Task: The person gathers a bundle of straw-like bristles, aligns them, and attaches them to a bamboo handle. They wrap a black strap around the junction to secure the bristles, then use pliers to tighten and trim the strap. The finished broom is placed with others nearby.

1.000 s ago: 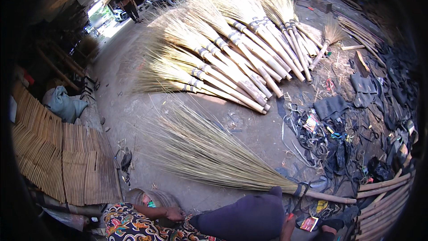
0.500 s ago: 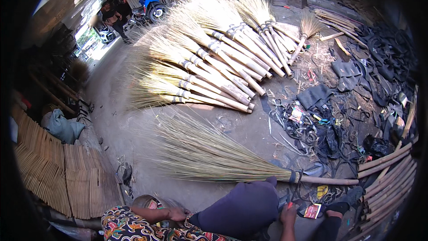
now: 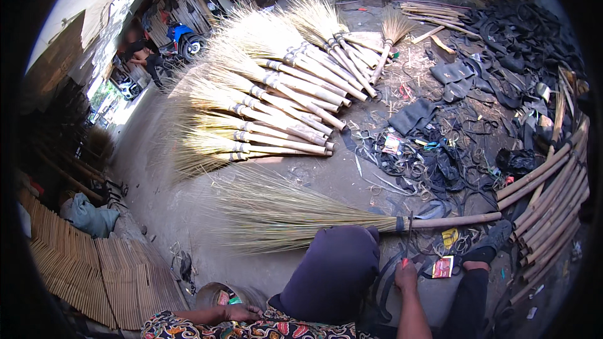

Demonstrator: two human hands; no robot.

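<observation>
My right hand (image 3: pixel 406 274) is closed round the red handle of a thin knife (image 3: pixel 411 236), its dark blade pointing up. The blade stands beside the dark binding of a large grass broom (image 3: pixel 295 216), which lies across the floor with its bristles to the left and its wooden handle (image 3: pixel 465 220) to the right. Near my lap, my left hand (image 3: pixel 244 313) lies loosely against my patterned clothing, with nothing visible in it. Next to it is a round container (image 3: pixel 217 295) with small red and green items inside. My raised knee in dark cloth hides part of the floor.
Several finished brooms (image 3: pixel 276 100) lie fanned out beyond. Black rubber strips (image 3: pixel 446 169) and scraps cover the right side. Wooden poles (image 3: pixel 549 207) are stacked at far right, slatted bamboo (image 3: pixel 135 276) at left. A person (image 3: pixel 141 56) is near a blue motorbike (image 3: pixel 186 41).
The view has shifted, so the brooms and floor sit further left. My right hand has risen with the knife, bringing the blade up beside the broom's binding. My left hand stays near my lap.
</observation>
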